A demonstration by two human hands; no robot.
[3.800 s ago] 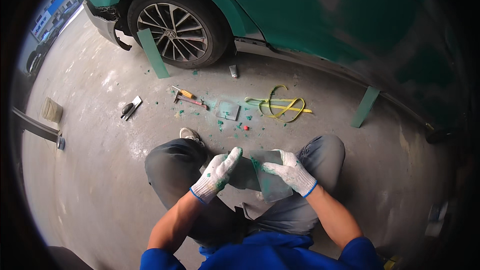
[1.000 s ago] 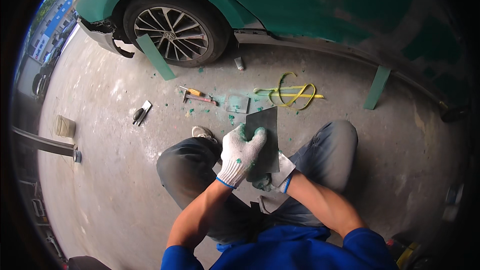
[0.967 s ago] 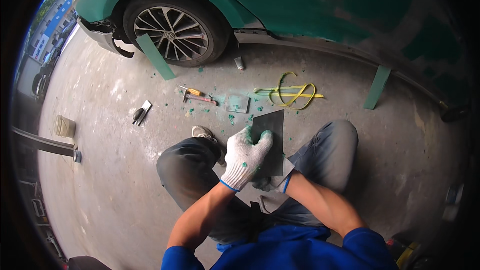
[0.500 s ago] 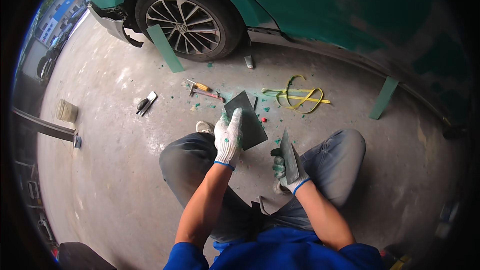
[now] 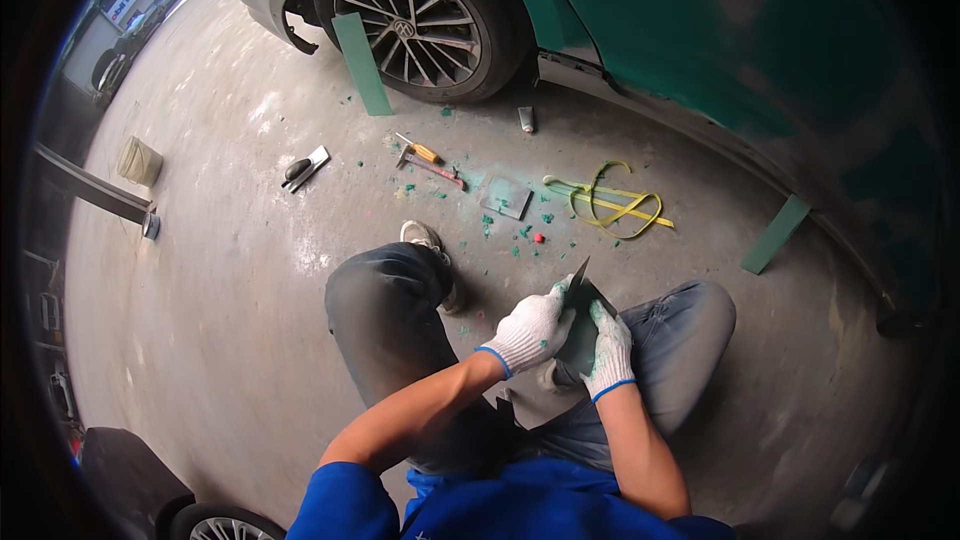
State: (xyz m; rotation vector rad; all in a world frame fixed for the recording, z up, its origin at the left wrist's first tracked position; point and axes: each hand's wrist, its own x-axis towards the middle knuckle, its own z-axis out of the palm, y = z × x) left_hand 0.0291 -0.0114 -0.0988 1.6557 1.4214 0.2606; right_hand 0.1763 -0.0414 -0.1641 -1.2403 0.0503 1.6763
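Observation:
In white knit gloves smeared with green, both my hands meet above my lap. My left hand [image 5: 535, 332] is closed on a thin dark putty spreader [image 5: 579, 272], seen nearly edge-on. My right hand [image 5: 608, 350] grips a second flat, dark grey-green putty spreader [image 5: 577, 348], thumb on its face. The two spreaders lie against or very near each other; my fingers hide where they meet.
Ahead stands a car with green panels [image 5: 640, 15] and a front wheel [image 5: 405, 28]. On the floor lie a screwdriver [image 5: 424, 153], a hammer [image 5: 436, 171], a flat square plate [image 5: 505, 197], yellow strap [image 5: 625, 208], tube [image 5: 526, 120] and green crumbs. A bucket [image 5: 139, 161] stands left.
My left hand has moved right and down with its spreader, to the one in my right hand. The square plate on the floor is now uncovered. The view has shifted.

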